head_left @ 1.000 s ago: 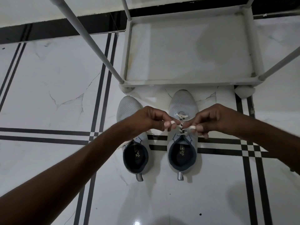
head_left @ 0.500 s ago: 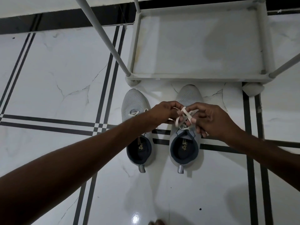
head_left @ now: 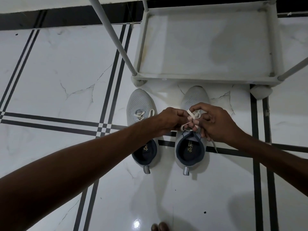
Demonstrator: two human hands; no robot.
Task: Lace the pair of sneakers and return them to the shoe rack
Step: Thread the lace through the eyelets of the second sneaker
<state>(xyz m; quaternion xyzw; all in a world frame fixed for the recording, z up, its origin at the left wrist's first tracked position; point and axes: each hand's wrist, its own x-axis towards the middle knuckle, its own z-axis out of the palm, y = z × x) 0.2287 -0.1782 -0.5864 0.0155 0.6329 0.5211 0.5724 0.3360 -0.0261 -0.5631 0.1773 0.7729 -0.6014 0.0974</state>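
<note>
- The white marble floor (head_left: pixel 55 67) with black double stripes fills the view, and the shoe rack stands on it at the top.
- The shoe rack (head_left: pixel 206 77) is pale grey; its bottom shelf is bare, and its slanting posts rise out of view.
- Both bare forearms reach in toward the rack from the near edge of the view, meeting just in front of its lower rail.
- The right sneaker (head_left: pixel 193 130), grey with a dark lining, sits on the floor just in front of the rack, toe toward it.
- The left sneaker (head_left: pixel 141 114) lies beside it, further from the rack's right leg, its white lace loosely crossed over the tongue.
- The left hand (head_left: pixel 168 120) is clenched around a strand of the lace, over the gap between the sneakers.
- The right hand (head_left: pixel 216 124) pinches the lace (head_left: pixel 193 115) of the right sneaker, which loops around its fingers; whether a knot has formed is hard to judge.
- A loose lace end trails beside the right sneaker's collar.
</note>
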